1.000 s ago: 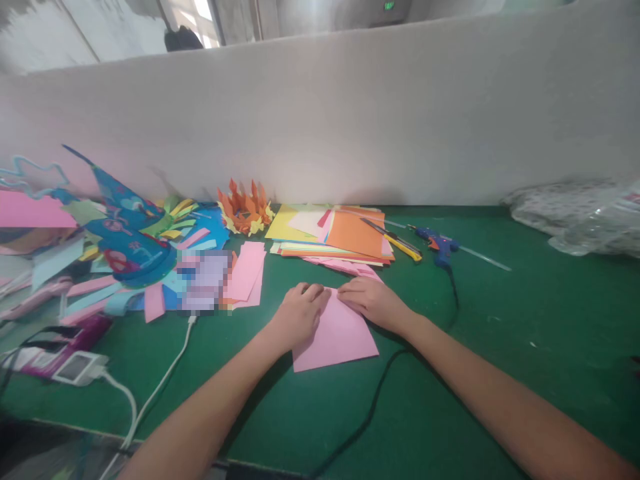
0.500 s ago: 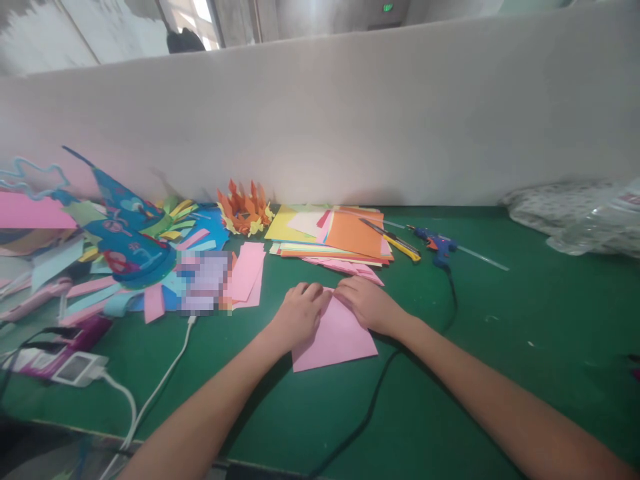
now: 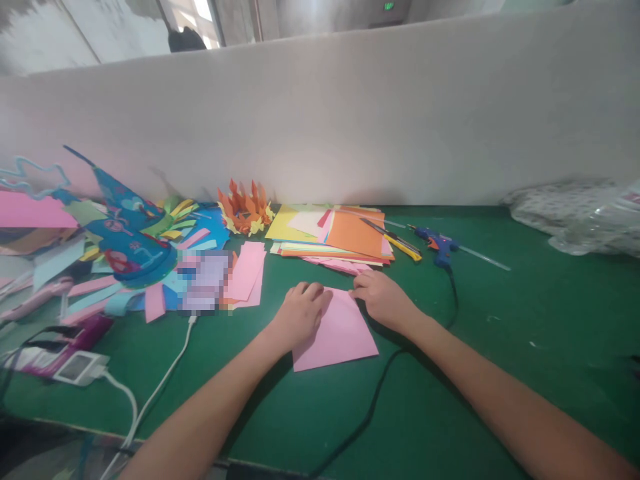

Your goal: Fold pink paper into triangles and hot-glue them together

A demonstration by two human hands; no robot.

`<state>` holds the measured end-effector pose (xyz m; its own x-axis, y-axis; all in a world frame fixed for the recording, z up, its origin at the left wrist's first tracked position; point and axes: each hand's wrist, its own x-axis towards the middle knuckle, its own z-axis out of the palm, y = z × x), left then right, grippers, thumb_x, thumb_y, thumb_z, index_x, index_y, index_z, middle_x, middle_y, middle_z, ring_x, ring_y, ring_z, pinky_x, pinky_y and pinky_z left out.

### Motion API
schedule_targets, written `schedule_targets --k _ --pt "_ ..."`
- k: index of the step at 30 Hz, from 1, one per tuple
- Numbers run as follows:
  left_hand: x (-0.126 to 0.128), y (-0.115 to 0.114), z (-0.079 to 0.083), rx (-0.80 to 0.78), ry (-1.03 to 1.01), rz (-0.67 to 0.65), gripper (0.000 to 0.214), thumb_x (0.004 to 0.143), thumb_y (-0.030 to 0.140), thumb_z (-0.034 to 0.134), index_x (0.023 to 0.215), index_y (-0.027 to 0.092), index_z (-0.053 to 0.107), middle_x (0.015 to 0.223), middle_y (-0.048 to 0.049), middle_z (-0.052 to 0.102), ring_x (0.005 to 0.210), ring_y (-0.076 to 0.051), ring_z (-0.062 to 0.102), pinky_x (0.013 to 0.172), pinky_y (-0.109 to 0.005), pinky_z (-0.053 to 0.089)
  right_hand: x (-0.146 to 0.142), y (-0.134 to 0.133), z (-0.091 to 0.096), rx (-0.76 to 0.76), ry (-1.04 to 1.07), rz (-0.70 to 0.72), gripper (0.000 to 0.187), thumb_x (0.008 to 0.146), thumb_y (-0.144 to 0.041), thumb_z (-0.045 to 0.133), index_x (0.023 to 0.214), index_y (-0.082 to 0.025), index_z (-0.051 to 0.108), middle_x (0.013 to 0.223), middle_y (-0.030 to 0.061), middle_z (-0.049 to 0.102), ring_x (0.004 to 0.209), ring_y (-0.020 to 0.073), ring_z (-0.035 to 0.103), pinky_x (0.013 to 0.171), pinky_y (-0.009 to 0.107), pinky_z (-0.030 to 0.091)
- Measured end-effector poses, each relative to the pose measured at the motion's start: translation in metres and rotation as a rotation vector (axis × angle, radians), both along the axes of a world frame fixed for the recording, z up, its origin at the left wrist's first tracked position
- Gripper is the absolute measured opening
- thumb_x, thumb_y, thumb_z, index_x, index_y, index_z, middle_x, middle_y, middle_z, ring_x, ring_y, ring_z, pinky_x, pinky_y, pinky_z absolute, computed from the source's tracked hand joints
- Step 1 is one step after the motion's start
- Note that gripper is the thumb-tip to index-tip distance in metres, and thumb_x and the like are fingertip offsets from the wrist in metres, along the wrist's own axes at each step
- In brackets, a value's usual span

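A pink sheet of paper [image 3: 335, 337] lies on the green table in front of me, possibly folded along its far edge. My left hand [image 3: 301, 313] rests on its left side, fingers curled and pressed down near the far left corner. At the far right corner, the bunched fingertips of my right hand [image 3: 383, 299] touch the paper's edge; the undersides of these fingers are hidden. Just beyond both hands is a stack of coloured paper [image 3: 357, 232], with pink pieces [image 3: 337, 265] poking out beneath it.
A yellow utility knife [image 3: 403, 247] lies against the stack, with a blue glue gun [image 3: 437, 245] and its cord to the right. Leftward are pink strips [image 3: 249, 273], an orange paper crown [image 3: 246, 208], blue party hats [image 3: 135, 250] and a power bank [image 3: 80, 367]. A plastic bottle [image 3: 600, 223] lies far right.
My right hand has slid rightward along the far edge of the pink paper, away from my left hand. The left hand has stayed in place on the paper.
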<state>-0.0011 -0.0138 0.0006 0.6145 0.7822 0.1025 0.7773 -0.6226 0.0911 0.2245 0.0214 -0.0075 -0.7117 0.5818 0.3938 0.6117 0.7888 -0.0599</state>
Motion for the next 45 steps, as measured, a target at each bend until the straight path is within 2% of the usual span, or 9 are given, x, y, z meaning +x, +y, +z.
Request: schedule_targets --k 5,10,13,18,22,26,33,39,45 --pt "0.003 -0.001 0.0 0.011 -0.009 0.022 0.04 0.086 0.015 0.039 0.126 0.018 0.043 0.119 -0.0094 0.05 0.104 -0.024 0.043 0.088 -0.038 0.041 0.002 -0.002 -0.001 0.002 0.052 -0.005 0.035 0.08 -0.001 0.038 0.074 -0.014 0.07 0.073 0.0094 0.058 0.072 0.0188 0.046 0.068 0.032 0.038" --pt "0.005 -0.003 0.001 0.055 0.037 0.091 0.038 0.086 0.018 0.039 0.123 0.015 0.046 0.121 -0.011 0.049 0.103 -0.025 0.044 0.087 -0.039 0.04 -0.004 -0.009 0.001 -0.063 0.137 -0.078 0.025 0.076 -0.006 0.042 0.076 -0.014 0.066 0.072 0.0087 0.058 0.076 0.0208 0.05 0.073 0.034 0.041" --pt "0.003 -0.003 0.0 0.076 0.018 0.105 0.037 0.087 0.021 0.039 0.123 0.016 0.046 0.126 -0.0106 0.046 0.106 -0.025 0.043 0.088 -0.039 0.04 -0.008 -0.011 0.002 -0.134 0.188 -0.168 0.016 0.082 -0.016 0.047 0.078 -0.015 0.062 0.076 0.0082 0.058 0.077 0.0207 0.051 0.073 0.033 0.041" --pt "-0.001 0.001 0.0 0.05 -0.026 0.086 0.036 0.086 0.021 0.04 0.122 0.017 0.047 0.119 -0.0095 0.049 0.104 -0.024 0.043 0.086 -0.038 0.041 -0.017 -0.012 0.003 -0.223 0.233 -0.236 0.02 0.089 -0.029 0.047 0.086 -0.016 0.06 0.083 0.0073 0.061 0.083 0.0205 0.053 0.077 0.034 0.04" --pt "-0.003 0.002 0.0 0.038 -0.05 0.062 0.035 0.086 0.02 0.04 0.12 0.017 0.047 0.116 -0.0096 0.051 0.104 -0.024 0.044 0.086 -0.038 0.04 -0.023 -0.012 0.0 -0.203 0.189 -0.266 0.016 0.085 -0.029 0.054 0.092 -0.016 0.061 0.089 0.0082 0.059 0.089 0.0229 0.052 0.08 0.036 0.04" --pt "-0.003 0.002 -0.001 0.042 -0.063 0.05 0.035 0.087 0.019 0.039 0.121 0.016 0.046 0.117 -0.0108 0.05 0.107 -0.024 0.045 0.088 -0.038 0.039 -0.027 -0.012 -0.003 -0.244 0.204 -0.282 0.007 0.083 -0.023 0.054 0.084 -0.017 0.058 0.086 0.0063 0.059 0.085 0.0209 0.052 0.077 0.034 0.04" --pt "-0.001 -0.001 -0.003 0.087 -0.04 0.13 0.034 0.085 0.021 0.04 0.117 0.013 0.049 0.123 -0.0134 0.049 0.11 -0.027 0.045 0.092 -0.042 0.037 -0.029 -0.014 -0.004 -0.326 0.297 -0.261 0.005 0.083 -0.017 0.053 0.082 -0.017 0.058 0.083 0.0048 0.062 0.081 0.0185 0.055 0.072 0.031 0.041" --pt "-0.003 0.002 -0.01 0.075 -0.099 0.185 0.054 0.082 0.023 0.043 0.134 0.01 0.033 0.129 -0.0157 0.046 0.117 -0.027 0.042 0.096 -0.042 0.034 -0.029 -0.016 -0.006 -0.269 0.313 -0.148 0.015 0.088 -0.018 0.05 0.09 -0.017 0.064 0.084 0.0064 0.064 0.082 0.0192 0.056 0.074 0.033 0.043" --pt "-0.004 0.001 -0.002 0.037 -0.087 0.13 0.036 0.084 0.022 0.042 0.119 0.019 0.048 0.116 -0.0094 0.051 0.107 -0.024 0.045 0.09 -0.039 0.038 -0.028 -0.017 -0.006 -0.211 0.209 -0.057 0.025 0.092 -0.023 0.044 0.105 -0.017 0.064 0.089 0.0085 0.061 0.083 0.0193 0.053 0.075 0.034 0.043"
